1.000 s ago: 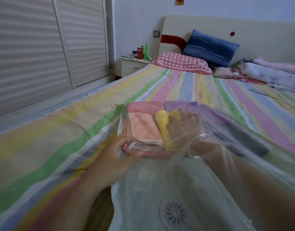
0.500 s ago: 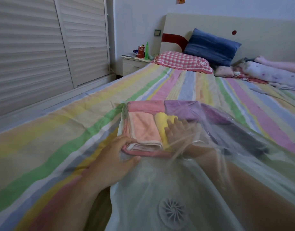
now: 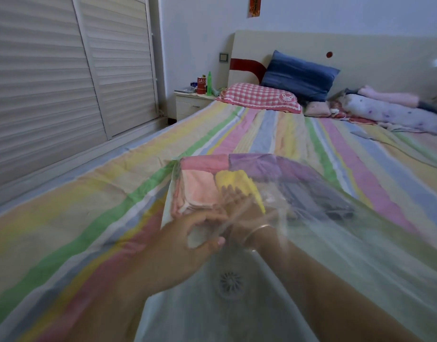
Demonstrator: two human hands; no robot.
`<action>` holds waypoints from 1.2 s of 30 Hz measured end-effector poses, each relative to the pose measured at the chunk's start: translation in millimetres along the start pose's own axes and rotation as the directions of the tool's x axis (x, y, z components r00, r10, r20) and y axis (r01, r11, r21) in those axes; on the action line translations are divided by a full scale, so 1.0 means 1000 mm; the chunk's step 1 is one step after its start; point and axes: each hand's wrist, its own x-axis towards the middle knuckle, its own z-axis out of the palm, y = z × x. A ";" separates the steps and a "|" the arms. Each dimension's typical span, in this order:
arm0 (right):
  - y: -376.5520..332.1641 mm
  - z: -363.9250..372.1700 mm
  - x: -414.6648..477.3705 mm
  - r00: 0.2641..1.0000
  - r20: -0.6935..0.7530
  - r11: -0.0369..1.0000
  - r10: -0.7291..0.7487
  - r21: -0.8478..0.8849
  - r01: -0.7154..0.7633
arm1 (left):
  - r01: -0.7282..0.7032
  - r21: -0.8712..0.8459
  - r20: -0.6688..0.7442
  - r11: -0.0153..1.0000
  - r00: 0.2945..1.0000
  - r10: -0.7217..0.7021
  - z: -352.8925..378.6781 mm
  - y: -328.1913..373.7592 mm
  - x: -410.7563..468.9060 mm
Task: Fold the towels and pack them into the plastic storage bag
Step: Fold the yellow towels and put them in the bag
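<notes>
**Moved since the earlier frames:** left grip (image 3: 188, 243) is off the near edge of the peach towel (image 3: 200, 188) and now sits closer in, just beside the right wrist. Right grip (image 3: 238, 206) has drawn back a little inside the bag.

**Left grip:** thumb and curled fingers pinch what appears to be a fold of the plastic storage bag (image 3: 311, 243). Motion blur softens the contact.

**Right grip:** inside the bag, released, fingers straight and flat on the yellow towel (image 3: 233, 180). A thin bangle (image 3: 259, 229) is on the wrist.

**Plastic storage bag:** clear, lying on the striped bed sheet (image 3: 89, 206), with a round valve (image 3: 231, 283) on its upper face.

**Contents, far end of bag:**
- Back row: pink towel (image 3: 204, 162) and purple towel (image 3: 257, 164).
- Front row: peach and yellow towels.
- To the right: dark grey towel (image 3: 316, 201).

**Surroundings:** checked pillow (image 3: 259, 97), blue pillow (image 3: 298, 75) and nightstand (image 3: 190, 104).
</notes>
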 end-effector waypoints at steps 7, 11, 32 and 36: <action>0.019 0.002 -0.165 0.984 0.042 0.975 -0.175 0.150 0.167 | -0.046 -0.019 0.220 0.999 0.974 0.049 0.024 0.092 -0.046; 0.042 -0.007 -0.266 0.961 0.147 0.951 -0.235 0.239 0.196 | -0.107 -0.052 0.183 0.993 0.976 0.115 0.063 0.161 -0.066; 0.214 -0.077 -0.642 0.995 -0.075 0.992 0.065 0.116 -0.056 | -0.652 0.121 0.481 0.749 0.698 0.530 0.339 0.294 -0.197; 0.221 -0.071 -0.648 0.981 -0.153 0.968 0.122 0.237 -0.084 | -0.563 0.056 0.461 0.825 0.747 0.478 0.335 0.290 -0.197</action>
